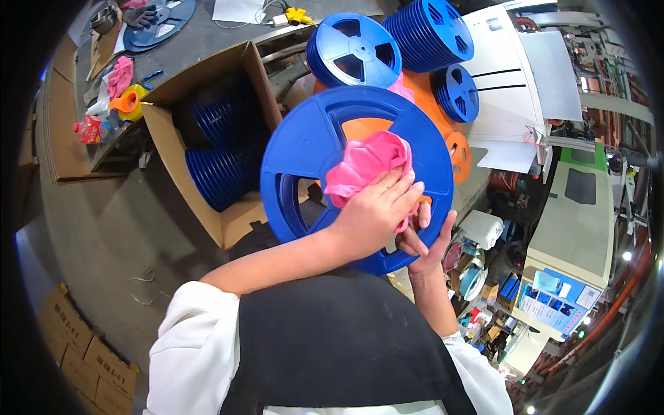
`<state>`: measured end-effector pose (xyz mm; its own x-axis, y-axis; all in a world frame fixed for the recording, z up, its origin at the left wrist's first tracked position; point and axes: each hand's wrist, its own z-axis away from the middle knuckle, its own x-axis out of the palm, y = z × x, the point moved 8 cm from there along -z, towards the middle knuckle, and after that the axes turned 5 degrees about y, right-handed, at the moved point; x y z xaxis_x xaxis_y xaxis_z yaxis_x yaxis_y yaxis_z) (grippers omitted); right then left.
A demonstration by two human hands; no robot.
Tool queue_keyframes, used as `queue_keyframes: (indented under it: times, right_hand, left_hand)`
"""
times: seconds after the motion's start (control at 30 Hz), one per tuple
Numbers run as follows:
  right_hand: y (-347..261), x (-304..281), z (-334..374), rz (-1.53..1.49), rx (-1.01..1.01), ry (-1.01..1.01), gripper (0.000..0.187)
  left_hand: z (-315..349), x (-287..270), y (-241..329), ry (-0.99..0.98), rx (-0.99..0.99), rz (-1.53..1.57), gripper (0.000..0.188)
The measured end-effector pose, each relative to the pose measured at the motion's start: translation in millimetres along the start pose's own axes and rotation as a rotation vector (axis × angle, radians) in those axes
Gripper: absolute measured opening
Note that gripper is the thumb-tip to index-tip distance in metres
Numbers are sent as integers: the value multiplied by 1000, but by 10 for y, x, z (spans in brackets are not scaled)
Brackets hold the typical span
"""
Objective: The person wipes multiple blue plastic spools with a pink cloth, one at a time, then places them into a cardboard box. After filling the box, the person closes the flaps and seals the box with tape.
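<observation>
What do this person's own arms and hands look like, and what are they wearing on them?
Both the left hand and the right hand are bare, with no gloves. Loose white sleeves cover the upper arms, leaving the forearms uncovered. No cables or markings show on either arm.

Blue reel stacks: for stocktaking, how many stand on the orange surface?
3: left stack, back right stack, smaller front right stack. The held reel may hide others.

The left arm (277, 264) points toward two o'clock, left hand (377, 209) palm down, fingers close together, while the right arm (434, 301) points toward eleven, right hand (427, 250) with bent fingers.
</observation>
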<state>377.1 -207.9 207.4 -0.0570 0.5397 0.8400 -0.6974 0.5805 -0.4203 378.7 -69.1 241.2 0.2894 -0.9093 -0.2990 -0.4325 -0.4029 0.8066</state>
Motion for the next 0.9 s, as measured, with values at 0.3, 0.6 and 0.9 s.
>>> queue_keyframes:
  times: [0.3,0.6,0.9]
  right_hand:
    - [-81,-117,64,-18,-33,40,54]
    - [-275,-189,58,-99,-96,41,55]
    - [-429,-123,-251,-119,-88,-33,48]
  left_hand:
    - [339,-141,-167,-124,-84,108,53]
    - [886,-1316,-1435,21,-386,-417,51]
    - [725,-870,-843,-258,137,-517,71]
